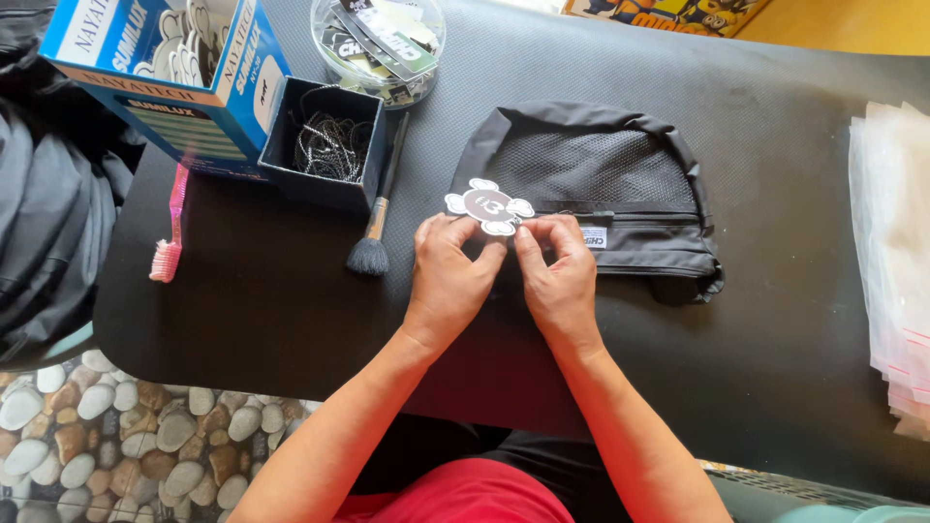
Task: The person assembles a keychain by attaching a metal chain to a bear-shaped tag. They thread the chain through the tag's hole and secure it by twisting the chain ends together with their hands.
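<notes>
Both hands mid-frame on black desk (242,291): left hand (450,276) & right hand (557,276) pinch a flower-shaped tag (489,205) at edge of black mesh pouch (591,194). Brush (378,213), small black box (325,145), blue carton (165,73) upper left; clear bags (891,252) at right edge.

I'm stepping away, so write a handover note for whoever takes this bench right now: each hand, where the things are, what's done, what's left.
Left hand: pinching the lower edge of the flower-shaped paper tag.
Right hand: fingertips together beside the tag, at the zipper edge of the black mesh pouch.
The pouch lies flat on the black mat. The open black box of string loops, brush and clear tub of labels sit behind the left hand.
Done: tag brought to the pouch.
Left: whether it is fastened cannot be seen; check it.
</notes>
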